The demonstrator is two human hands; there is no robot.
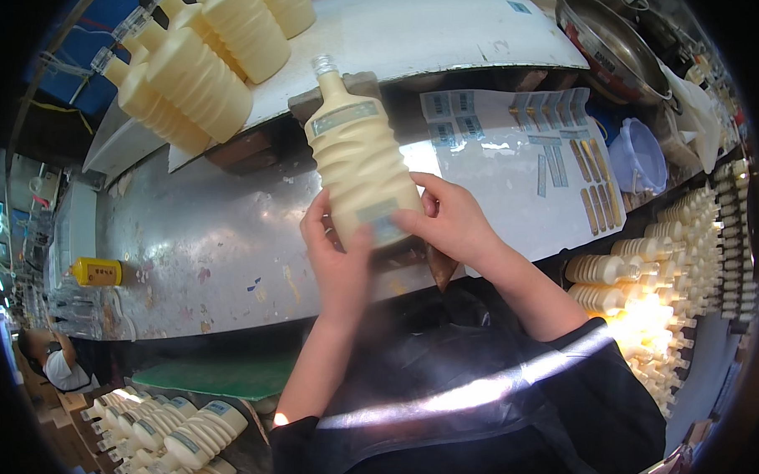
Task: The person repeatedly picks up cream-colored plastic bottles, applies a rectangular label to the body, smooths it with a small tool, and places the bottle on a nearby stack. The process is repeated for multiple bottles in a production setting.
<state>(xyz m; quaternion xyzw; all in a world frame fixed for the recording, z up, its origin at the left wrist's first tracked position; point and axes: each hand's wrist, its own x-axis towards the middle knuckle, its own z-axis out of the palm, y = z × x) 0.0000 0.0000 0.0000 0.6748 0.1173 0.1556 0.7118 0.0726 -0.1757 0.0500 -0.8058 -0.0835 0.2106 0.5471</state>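
A cream-coloured plastic bottle [352,158] with wavy ridges and a clear neck leans over the metal worktable, its neck pointing away from me. My left hand [336,243] holds its lower left side, partly blurred, with the thumb on the front. On the lower right, my right hand [450,222] grips the bottle, thumb on the front next to a bluish label [379,212]. Another strip label [344,119] runs across the bottle's shoulder. Behind the bottle's upper part sits a brown block [366,83]. The fingers behind the bottle are mostly hidden.
Sheets of labels [518,148] lie to the right, beside a pale purple bucket [637,155] and a large metal pan [611,45]. Several cream bottles [194,85] stand on a white raised board. More bottles [194,436] fill the lower left and right. A yellow container [96,271] lies left.
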